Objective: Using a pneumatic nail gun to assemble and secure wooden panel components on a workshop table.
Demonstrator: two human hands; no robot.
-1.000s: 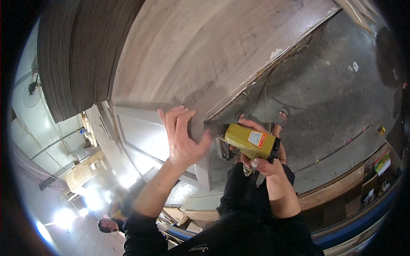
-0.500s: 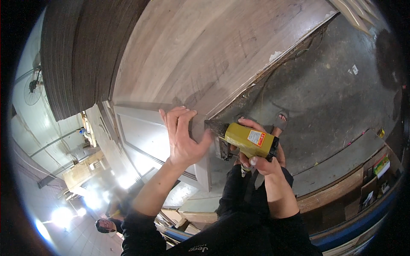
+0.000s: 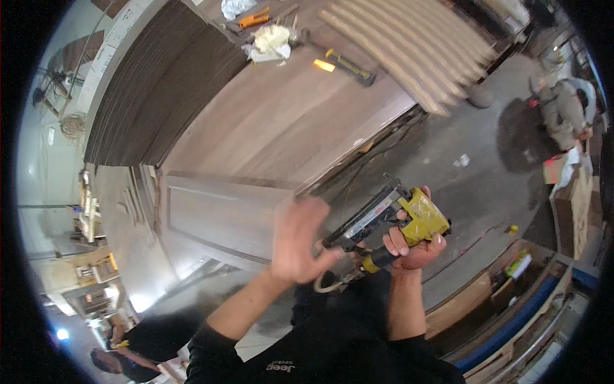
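Observation:
A yellow and black pneumatic nail gun (image 3: 425, 217) is held up in front of me by my right hand (image 3: 409, 246), its fingers wrapped round the handle. The long dark magazine of the nail gun slants down to the left, and an air hose (image 3: 326, 285) curls below it. My left hand (image 3: 297, 246) is raised with the thumb spread from the fingers, blurred by motion and holding nothing. It covers the right end of a grey framed panel (image 3: 224, 208), which adjoins the wood-grain tabletop (image 3: 256, 141); whether the hand touches the panel I cannot tell.
On the tabletop's far side lie a yellow and black tool (image 3: 348, 67), an orange-handled tool (image 3: 254, 18), crumpled white material (image 3: 272, 41) and a stack of wooden strips (image 3: 409, 45). Stacked dark sheets (image 3: 160, 83) stand left. One person (image 3: 128, 358) is lower left, another (image 3: 566, 115) far right.
The nail gun has moved away from the panel's corner and turned so its magazine shows. My left hand has come off the panel's edge. The view has shifted, bringing the tabletop's far side in.

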